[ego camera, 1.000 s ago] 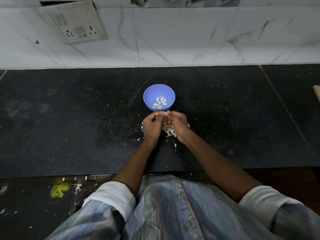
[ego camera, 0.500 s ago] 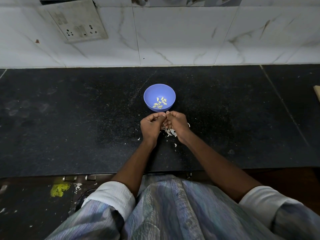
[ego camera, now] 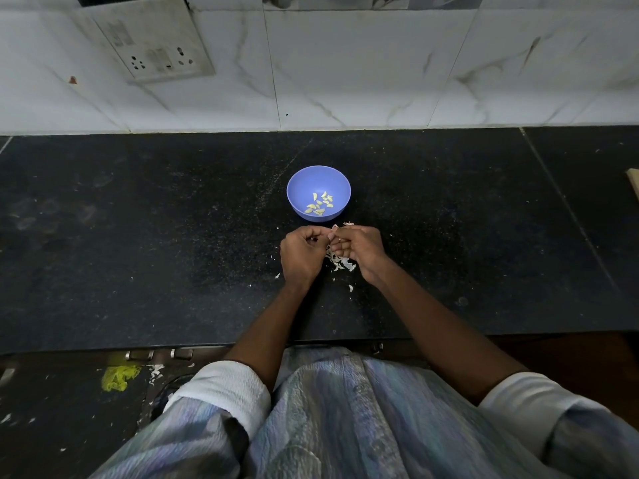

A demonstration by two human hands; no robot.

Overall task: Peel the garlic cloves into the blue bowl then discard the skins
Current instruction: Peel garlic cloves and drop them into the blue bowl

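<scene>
Garlic clove (ego camera: 332, 233) sits pinched between my left hand (ego camera: 301, 251) and right hand (ego camera: 358, 248); blue bowl (ego camera: 318, 174) waits close by at 12 o'clock.

Dim, bluish light falls evenly from above. The white marble-tiled wall (ego camera: 345, 70) is brightest; the black speckled stone table (ego camera: 138, 254) swallows detail. Shadows are soft. Wide-angle distortion bends the edges. Focus is sharp centrally, with no glare.
</scene>
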